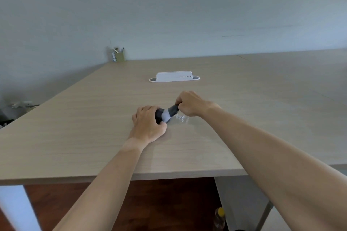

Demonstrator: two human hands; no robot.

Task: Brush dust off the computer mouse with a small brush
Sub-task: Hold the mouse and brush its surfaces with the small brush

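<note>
The left hand (pixel 148 124) rests on the tabletop (pixel 93 118) near its front edge, fingers curled round a dark mouse (pixel 159 115) and holding it in place — most of the mouse is hidden under the hand. The right hand (pixel 189 103) is closed in a fist round the handle of a small brush (pixel 170 113), whose pale bristles press against the mouse's right side. White dust (pixel 181 118) lies scattered on the wood just right of the mouse, below the right hand. Farther back sits a white cable tray (pixel 174 77), and a pen holder (pixel 119 56) stands at the far left corner against the wall.
</note>
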